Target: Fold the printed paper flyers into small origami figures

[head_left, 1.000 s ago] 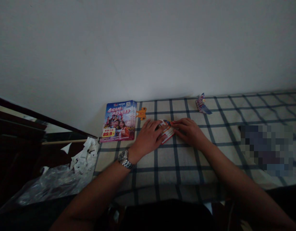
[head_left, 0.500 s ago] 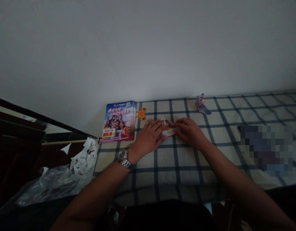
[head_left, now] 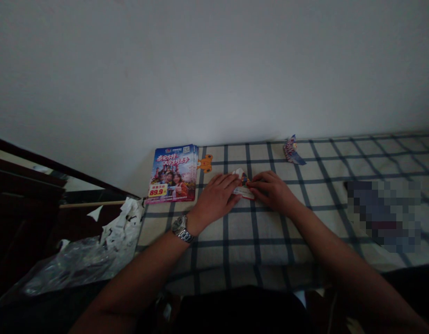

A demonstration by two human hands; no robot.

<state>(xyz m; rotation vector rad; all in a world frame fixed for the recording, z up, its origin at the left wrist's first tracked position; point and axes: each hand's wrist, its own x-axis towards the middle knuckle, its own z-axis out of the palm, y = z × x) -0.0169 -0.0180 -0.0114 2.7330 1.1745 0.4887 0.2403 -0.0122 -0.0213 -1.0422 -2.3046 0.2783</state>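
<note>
Folded glossy leaflet (head_left: 243, 184) lies between the left hand (head_left: 214, 197) and right hand (head_left: 272, 192), their fingertips closing in narrowly, apparently to pin its creases against the checked tablecloth (head_left: 256, 253), though whether either truly pinches it cannot be told.

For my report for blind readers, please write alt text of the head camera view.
The left hand and right hand meet at a small folded colourful paper on a cream, blue-checked cloth, beside a stack of blue glossy brochures.
</note>
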